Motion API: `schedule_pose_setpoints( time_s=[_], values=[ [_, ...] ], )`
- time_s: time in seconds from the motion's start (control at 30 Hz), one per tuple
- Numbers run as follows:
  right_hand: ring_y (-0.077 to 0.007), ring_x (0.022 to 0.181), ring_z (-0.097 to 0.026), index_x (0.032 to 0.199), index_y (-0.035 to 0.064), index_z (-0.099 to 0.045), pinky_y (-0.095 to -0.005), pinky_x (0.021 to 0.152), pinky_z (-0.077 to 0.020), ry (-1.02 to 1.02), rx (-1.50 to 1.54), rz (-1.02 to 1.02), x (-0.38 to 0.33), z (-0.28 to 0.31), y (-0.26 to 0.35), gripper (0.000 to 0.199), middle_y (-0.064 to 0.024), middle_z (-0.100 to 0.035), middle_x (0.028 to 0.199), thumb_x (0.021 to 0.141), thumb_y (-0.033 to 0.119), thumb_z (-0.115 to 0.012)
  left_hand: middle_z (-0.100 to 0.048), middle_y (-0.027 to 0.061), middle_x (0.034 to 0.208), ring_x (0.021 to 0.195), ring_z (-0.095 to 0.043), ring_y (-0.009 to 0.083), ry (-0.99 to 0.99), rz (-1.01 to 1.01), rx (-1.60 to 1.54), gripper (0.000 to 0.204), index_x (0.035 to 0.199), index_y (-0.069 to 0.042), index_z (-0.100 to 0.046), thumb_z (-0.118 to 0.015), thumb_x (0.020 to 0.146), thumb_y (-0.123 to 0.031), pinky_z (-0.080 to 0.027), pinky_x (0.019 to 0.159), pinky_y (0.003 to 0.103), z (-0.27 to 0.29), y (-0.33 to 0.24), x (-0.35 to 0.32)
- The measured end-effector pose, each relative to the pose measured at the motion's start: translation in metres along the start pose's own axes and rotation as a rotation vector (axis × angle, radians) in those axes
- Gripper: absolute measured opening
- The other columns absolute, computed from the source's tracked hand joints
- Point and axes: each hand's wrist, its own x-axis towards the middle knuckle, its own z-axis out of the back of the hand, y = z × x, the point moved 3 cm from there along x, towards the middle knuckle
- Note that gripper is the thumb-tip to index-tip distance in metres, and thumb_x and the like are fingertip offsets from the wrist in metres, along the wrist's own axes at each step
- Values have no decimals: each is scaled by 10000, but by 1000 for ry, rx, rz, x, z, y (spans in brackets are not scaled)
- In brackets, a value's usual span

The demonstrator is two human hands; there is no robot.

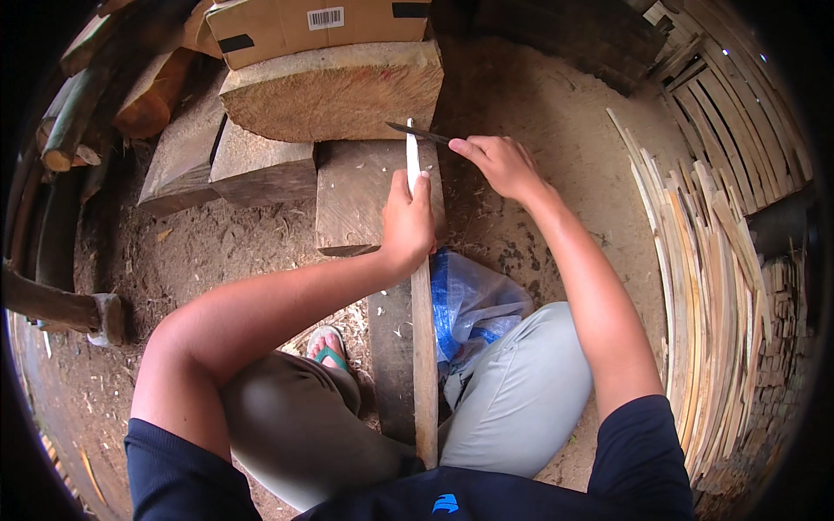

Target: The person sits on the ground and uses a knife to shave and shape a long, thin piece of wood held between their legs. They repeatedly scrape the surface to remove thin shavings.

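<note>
My left hand [409,219] is wrapped round a long wooden stick [423,347] that runs from my lap away from me. Beyond the fist, the stick's far end is pale and freshly cut. In my right hand [504,165] is a knife [426,134], its handle mostly hidden by the fingers. The dark blade points left and lies across the pale end, near the tip. Under the stick's far part is a squared wood block [352,195] with small shavings on it.
A thick timber slab [334,91] carries a cardboard box [326,30] ahead. Logs [74,130] are piled at left. Many thin wooden strips [695,286] lie at right. A blue and clear plastic bag [473,304] rests by my right knee; a plank [393,347] lies between my legs.
</note>
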Motion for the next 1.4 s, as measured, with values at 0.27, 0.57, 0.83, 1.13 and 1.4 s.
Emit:
schedule_pose_setpoints(
  time_s=[0.27,0.57,0.83,1.13,1.4],
  values=[
    [-437,856,-651,837,64,-686,-497,773,-498,-40,-40,40,13,2,10,646,-206,-680,816,955,661,-468,-381,2,544,349,-350,129,-1,-22,-67,301,1082,-91,-414,-420,1072,-391,-313,299,297,-2,7,8],
    [-426,896,-657,820,75,-672,-504,810,-485,37,49,-108,-1,0,-18,673,-203,-687,846,942,698,-447,-373,-11,582,378,-346,107,5,-36,-88,295,992,-146,-379,-423,1068,-428,-289,293,288,-4,12,9],
    [-432,870,-664,857,88,-691,-523,771,-501,-86,33,46,7,4,6,621,-187,-696,826,965,650,-451,-359,-12,579,382,-343,112,29,35,-141,262,987,-176,-371,-422,1067,-421,-277,305,287,-2,12,6],
    [-430,892,-671,877,84,-711,-521,814,-496,-44,43,-37,-2,1,8,644,-194,-711,861,961,661,-439,-407,19,576,360,-374,134,12,-18,-77,282,1000,-117,-376,-389,1078,-388,-313,297,302,-1,10,7],
    [-415,964,-672,890,122,-711,-524,859,-506,-72,12,-14,10,-1,-8,655,-184,-720,949,935,708,-422,-357,-5,567,330,-294,125,28,24,-121,260,995,-177,-375,-414,1069,-423,-253,281,297,-2,11,7]
  ],
)
